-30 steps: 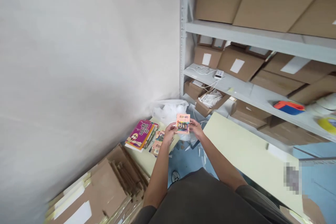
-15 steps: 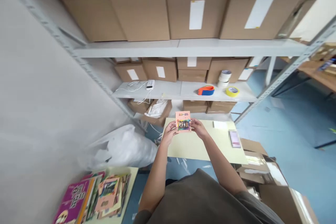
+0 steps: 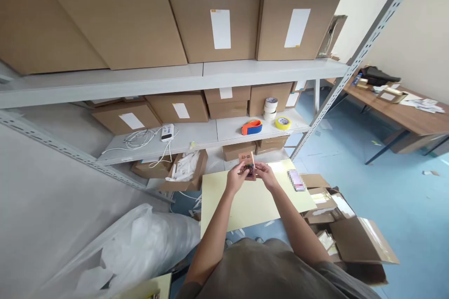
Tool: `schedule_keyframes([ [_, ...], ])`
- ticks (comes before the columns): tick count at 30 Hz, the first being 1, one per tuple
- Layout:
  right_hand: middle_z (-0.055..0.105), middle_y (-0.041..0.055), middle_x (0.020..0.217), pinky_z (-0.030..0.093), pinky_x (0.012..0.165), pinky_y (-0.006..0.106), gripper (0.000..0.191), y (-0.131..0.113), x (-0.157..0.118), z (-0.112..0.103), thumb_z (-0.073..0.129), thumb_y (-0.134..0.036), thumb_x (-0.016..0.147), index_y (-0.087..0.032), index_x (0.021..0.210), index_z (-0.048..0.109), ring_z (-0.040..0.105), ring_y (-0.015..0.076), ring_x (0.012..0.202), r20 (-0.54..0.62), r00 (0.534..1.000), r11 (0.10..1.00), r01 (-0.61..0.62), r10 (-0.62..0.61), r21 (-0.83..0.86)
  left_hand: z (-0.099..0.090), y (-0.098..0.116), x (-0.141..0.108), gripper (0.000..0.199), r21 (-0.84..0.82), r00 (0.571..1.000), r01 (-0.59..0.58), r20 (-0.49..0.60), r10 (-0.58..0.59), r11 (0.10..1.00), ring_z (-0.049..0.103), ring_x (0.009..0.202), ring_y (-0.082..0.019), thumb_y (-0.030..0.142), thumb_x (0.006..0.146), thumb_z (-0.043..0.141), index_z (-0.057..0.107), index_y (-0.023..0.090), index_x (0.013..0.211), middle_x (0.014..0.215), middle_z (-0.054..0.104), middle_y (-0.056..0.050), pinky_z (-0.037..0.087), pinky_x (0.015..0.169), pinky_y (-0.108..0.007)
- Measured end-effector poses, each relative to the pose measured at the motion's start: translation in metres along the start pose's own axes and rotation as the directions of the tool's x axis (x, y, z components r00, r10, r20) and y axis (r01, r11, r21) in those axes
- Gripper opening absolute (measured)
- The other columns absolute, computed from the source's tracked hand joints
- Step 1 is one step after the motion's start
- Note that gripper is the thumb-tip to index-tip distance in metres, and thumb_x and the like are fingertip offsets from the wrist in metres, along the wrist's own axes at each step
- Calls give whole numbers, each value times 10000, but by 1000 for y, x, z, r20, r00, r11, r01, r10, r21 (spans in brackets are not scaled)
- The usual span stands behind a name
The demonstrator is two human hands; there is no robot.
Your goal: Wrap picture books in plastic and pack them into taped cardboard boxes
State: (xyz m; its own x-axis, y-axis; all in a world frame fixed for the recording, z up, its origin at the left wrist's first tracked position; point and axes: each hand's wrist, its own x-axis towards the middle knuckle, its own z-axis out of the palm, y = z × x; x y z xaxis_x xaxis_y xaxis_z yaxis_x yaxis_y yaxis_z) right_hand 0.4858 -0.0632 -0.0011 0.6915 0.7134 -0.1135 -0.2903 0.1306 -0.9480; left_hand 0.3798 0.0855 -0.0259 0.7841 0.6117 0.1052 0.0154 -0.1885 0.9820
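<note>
A small pink booklet (image 3: 246,157) with a dark colourful picture on its front is held up between my two hands, over a pale yellow tabletop (image 3: 224,210). My left hand (image 3: 235,178) grips its left side, with the thumb lying across the front. Fingers of my right hand (image 3: 266,175) close on the right edge. It is tilted, and a pale edge shows along its right side. A blurred-out pinkish item (image 3: 296,180) lies on the tabletop to the right of my right hand.
Ahead stands a grey metal shelf (image 3: 224,138) bearing cardboard boxes (image 3: 214,25), an orange-and-blue band (image 3: 251,127), yellow tape (image 3: 282,123) and a white power strip (image 3: 167,132). A stuffed plastic bag (image 3: 154,238) is at left. Opened cartons (image 3: 361,238) sit at right.
My view has swung to the right, and the stack of books at lower left has mostly left it. The booklet has tilted, and my left thumb has moved across its front.
</note>
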Motion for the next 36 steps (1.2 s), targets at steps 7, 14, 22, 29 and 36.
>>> schedule_keyframes([
  [7, 697, 69, 1409, 527, 1062, 524, 493, 6, 11, 40, 789, -477, 791, -324, 1258, 746, 643, 326, 1298, -89, 995, 992, 43, -54, -122, -36, -1, 18, 578, -323, 994, 111, 59, -97, 940, 728, 1093, -275, 393, 797, 826, 745, 175, 1326, 1195, 785, -89, 593, 948, -376],
  [14, 794, 80, 1138, 598, 850, 450, 510, 8, 20, 42, 847, -419, 716, -267, 1189, 735, 736, 312, 1049, -88, 994, 998, -57, 58, 9, -66, -17, 33, 679, -615, 953, 297, 236, -189, 730, 743, 1049, -272, 414, 658, 939, 770, 183, 1274, 1222, 776, -120, 603, 865, -368],
  [22, 805, 47, 1110, 590, 803, 401, 479, -13, 22, 39, 876, -413, 712, -288, 1142, 709, 750, 279, 970, -73, 997, 999, 27, -25, 29, -51, -5, 42, 555, -234, 989, 91, -96, -116, 968, 744, 1048, -267, 373, 706, 918, 791, 187, 1213, 1185, 780, -139, 581, 993, -429],
  [29, 746, 54, 1317, 525, 1016, 491, 529, -38, 17, 41, 777, -360, 800, -303, 1324, 731, 642, 333, 1263, 206, 969, 984, 155, -136, -81, -22, 26, 40, 691, -304, 994, -7, 105, 41, 953, 712, 1196, -310, 356, 734, 906, 710, 206, 1380, 1366, 714, -139, 550, 1077, -488],
  [36, 763, 69, 1232, 551, 975, 482, 542, -23, 38, 6, 837, -404, 674, -289, 1198, 756, 683, 310, 1143, -209, 967, 978, 112, -149, -178, -41, 24, 43, 729, -535, 972, 202, 209, -104, 820, 699, 1212, -331, 490, 757, 875, 700, 160, 1382, 1404, 693, -168, 596, 987, -444],
])
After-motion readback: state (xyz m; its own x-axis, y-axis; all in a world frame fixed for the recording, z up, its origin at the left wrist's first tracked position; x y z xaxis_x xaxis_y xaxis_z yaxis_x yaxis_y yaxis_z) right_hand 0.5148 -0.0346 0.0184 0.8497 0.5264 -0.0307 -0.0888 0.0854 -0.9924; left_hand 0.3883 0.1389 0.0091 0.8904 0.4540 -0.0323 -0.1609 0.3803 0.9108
